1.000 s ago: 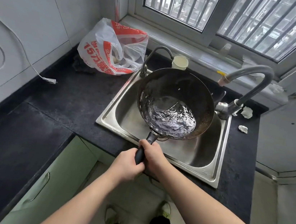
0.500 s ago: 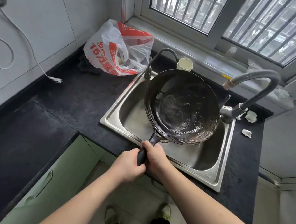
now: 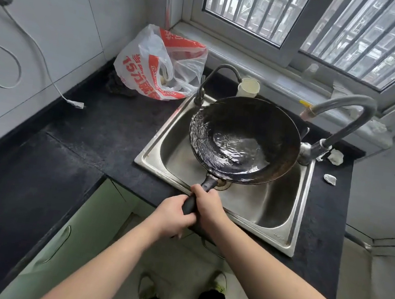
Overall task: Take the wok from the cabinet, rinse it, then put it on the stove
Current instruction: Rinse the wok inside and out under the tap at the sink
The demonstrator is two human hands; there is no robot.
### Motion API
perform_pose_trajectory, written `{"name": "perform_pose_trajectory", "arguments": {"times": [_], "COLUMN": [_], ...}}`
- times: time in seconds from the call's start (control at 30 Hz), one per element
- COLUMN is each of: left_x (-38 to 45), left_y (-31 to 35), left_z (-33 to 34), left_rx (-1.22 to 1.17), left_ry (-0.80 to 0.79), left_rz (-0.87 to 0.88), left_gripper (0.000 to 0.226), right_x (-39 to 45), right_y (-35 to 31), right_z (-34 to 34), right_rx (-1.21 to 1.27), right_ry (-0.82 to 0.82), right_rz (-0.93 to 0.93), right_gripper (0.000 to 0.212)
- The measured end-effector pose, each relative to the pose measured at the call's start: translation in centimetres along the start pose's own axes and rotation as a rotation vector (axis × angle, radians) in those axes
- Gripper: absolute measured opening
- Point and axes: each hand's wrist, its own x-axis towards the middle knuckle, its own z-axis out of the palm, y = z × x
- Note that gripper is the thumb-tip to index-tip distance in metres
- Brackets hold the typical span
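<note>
Currently: wok (image 3: 244, 140) held over the sink (image 3: 280, 215), clear of the basin floor as far as can be judged. Water lies in the bowl, banked up against its left wall and lower rim. Both hands on the handle (image 3: 208, 183). Left hand (image 3: 170, 214) wraps the grip end, nearest the body; right hand (image 3: 206, 204) wraps it just ahead, closer to the bowl. Fingers of both curled tight round the handle, the two hands touching.

Key relation: handle's long axis runs from the hands up and slightly right, away from the body, with the bowl at the far end. All the weight sits beyond the right hand, so the right is the nearer hand to the load and the left works as the lever end.

Tall tap (image 3: 342, 113) arches over from the right, spout near the wok's far right rim; no stream of water can be made out. A smaller tap (image 3: 216, 76) stands at the sink's back left corner.

Judgement: rinse stage, not yet emptied. Next move likely a tilt to pour off into the basin. Stove not in view.

Elsewhere: plastic bag (image 3: 159, 66) on the dark counter (image 3: 109, 125), left of the sink.
</note>
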Motion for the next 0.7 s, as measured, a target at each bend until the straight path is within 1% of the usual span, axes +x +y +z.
{"name": "perform_pose_trajectory", "arguments": {"times": [0.17,0.3,0.4,0.47,0.57,0.7], "left_x": [-0.2,-0.7,-1.4,-1.8,-2.3,-2.9], "left_y": [1.0,0.7,0.4,0.4,0.3,0.2], "left_z": [-0.9,-1.5,-1.7,-1.4,-1.0,-0.8], "left_rx": [0.097,0.240,0.378,0.477,0.556,0.651], "left_ry": [-0.029,-0.019,0.002,0.029,0.068,0.100], "left_rz": [-0.042,-0.051,-0.047,-0.033,0.001,0.015], "left_gripper": [0.005,0.013,0.020,0.021,0.021,0.022], "right_x": [-0.5,-1.0,-1.4,-1.5,-1.4,-1.6], "right_y": [-0.4,0.5,0.8,0.6,0.6,0.5], "right_z": [-0.1,0.6,0.7,0.6,0.6,0.4], "right_rx": [0.105,0.184,0.232,0.284,0.342,0.355], "right_ry": [-0.029,-0.054,-0.095,-0.128,-0.165,-0.225], "right_rz": [0.101,0.160,0.189,0.210,0.236,0.233], "right_gripper": [0.019,0.018,0.021,0.023,0.025,0.034]}}
